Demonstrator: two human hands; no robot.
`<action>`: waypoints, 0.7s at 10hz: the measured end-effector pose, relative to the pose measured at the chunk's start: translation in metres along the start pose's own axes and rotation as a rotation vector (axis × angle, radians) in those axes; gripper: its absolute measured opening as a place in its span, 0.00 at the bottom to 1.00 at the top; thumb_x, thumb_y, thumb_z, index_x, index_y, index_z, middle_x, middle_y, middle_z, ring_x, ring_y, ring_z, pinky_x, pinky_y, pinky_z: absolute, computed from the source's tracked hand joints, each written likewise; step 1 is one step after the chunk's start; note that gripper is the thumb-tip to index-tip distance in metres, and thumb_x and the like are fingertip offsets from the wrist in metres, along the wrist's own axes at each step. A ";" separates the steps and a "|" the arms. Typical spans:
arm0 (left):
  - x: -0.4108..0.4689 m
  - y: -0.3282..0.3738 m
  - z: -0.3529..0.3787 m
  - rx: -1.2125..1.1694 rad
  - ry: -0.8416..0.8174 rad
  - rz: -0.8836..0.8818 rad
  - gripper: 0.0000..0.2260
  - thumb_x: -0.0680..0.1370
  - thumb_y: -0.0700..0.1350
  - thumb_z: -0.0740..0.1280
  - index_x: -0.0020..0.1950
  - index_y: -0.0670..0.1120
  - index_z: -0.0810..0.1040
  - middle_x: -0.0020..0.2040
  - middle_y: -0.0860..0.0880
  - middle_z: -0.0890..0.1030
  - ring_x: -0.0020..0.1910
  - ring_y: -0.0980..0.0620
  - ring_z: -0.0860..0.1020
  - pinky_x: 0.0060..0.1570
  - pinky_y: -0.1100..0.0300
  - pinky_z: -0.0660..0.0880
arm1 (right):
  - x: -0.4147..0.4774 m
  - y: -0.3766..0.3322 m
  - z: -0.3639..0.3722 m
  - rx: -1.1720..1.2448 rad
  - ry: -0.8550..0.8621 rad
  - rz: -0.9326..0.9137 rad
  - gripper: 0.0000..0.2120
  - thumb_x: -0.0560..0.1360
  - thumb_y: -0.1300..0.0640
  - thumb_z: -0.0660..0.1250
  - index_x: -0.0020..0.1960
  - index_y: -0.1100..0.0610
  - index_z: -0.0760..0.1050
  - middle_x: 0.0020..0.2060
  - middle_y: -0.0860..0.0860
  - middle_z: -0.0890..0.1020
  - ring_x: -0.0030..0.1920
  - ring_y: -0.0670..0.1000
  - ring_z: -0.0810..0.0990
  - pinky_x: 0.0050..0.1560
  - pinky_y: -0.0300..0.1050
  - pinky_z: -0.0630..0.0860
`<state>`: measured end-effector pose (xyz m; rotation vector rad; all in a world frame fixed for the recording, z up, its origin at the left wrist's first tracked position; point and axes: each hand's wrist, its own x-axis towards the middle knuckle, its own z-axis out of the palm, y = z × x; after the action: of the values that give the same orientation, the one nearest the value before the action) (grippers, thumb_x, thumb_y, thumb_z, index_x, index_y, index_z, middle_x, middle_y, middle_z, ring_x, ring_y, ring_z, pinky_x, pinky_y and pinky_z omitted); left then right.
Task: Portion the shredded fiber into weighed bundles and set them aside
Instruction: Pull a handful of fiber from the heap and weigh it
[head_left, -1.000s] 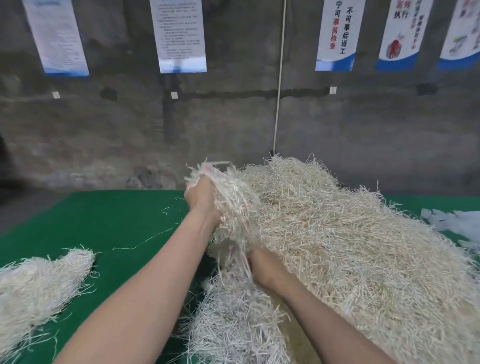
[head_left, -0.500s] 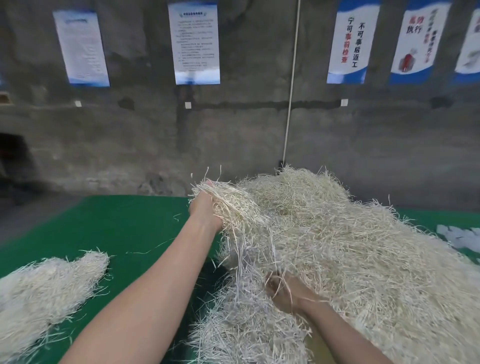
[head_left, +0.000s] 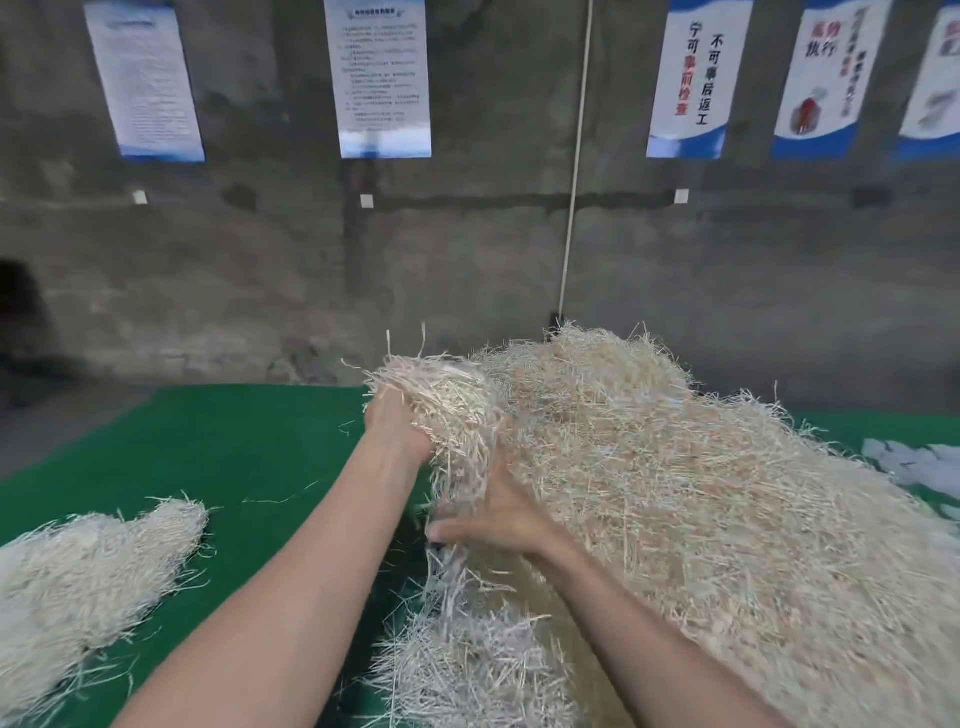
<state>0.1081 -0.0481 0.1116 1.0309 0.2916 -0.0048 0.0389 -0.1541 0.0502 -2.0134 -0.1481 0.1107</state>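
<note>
Upward and toward 11 o'clock went the right hand (head_left: 498, 514) since half a second earlier: then it was sunk low in the strands, now it had risen to just under the left hand (head_left: 397, 426). Its thumb stuck out toward 9 o'clock, and its fingers reached straight up into the strands trailing from the handful (head_left: 447, 400). They were blurred, but they looked spread rather than curled. The left hand had hardly shifted and kept its fingers clenched round the handful, held up at about 12 o'clock off the near-left shoulder of the heap (head_left: 701, 519).

Progress looked early. The heap filled the view from 1 to 5 o'clock and seemed barely reduced. A smaller pile (head_left: 88, 582) lay well apart at 8 o'clock on the green mat (head_left: 234, 457). It was possibly fiber already set aside, though whether it had been weighed could not be told. Nothing to weigh with showed anywhere. The handful was still joined to the heap by hanging strands, so it had yet to be pulled free, weighed and put down. Most of the heap remained to be portioned.
</note>
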 end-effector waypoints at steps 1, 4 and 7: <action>0.001 0.008 -0.014 0.191 -0.247 0.036 0.21 0.82 0.50 0.57 0.72 0.42 0.66 0.68 0.37 0.70 0.68 0.38 0.67 0.69 0.41 0.62 | 0.028 0.043 -0.001 0.117 0.272 0.143 0.09 0.74 0.70 0.64 0.53 0.64 0.74 0.58 0.50 0.76 0.36 0.39 0.82 0.37 0.37 0.80; 0.001 -0.048 -0.004 1.615 -0.621 0.352 0.16 0.73 0.46 0.70 0.60 0.52 0.74 0.55 0.56 0.76 0.42 0.56 0.76 0.40 0.61 0.75 | 0.051 0.024 -0.040 -0.066 0.604 0.022 0.10 0.72 0.74 0.59 0.47 0.65 0.76 0.35 0.51 0.75 0.30 0.47 0.72 0.26 0.41 0.71; 0.034 -0.038 -0.021 0.657 0.202 0.247 0.12 0.79 0.35 0.55 0.59 0.41 0.74 0.41 0.47 0.73 0.33 0.53 0.70 0.30 0.63 0.67 | 0.026 0.044 -0.029 -0.602 0.471 -0.381 0.09 0.80 0.63 0.57 0.57 0.58 0.73 0.33 0.44 0.73 0.24 0.40 0.68 0.26 0.37 0.72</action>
<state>0.1308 -0.0452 0.0610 1.7208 0.3536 0.2413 0.0713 -0.1946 0.0228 -2.4985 -0.2831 -0.7223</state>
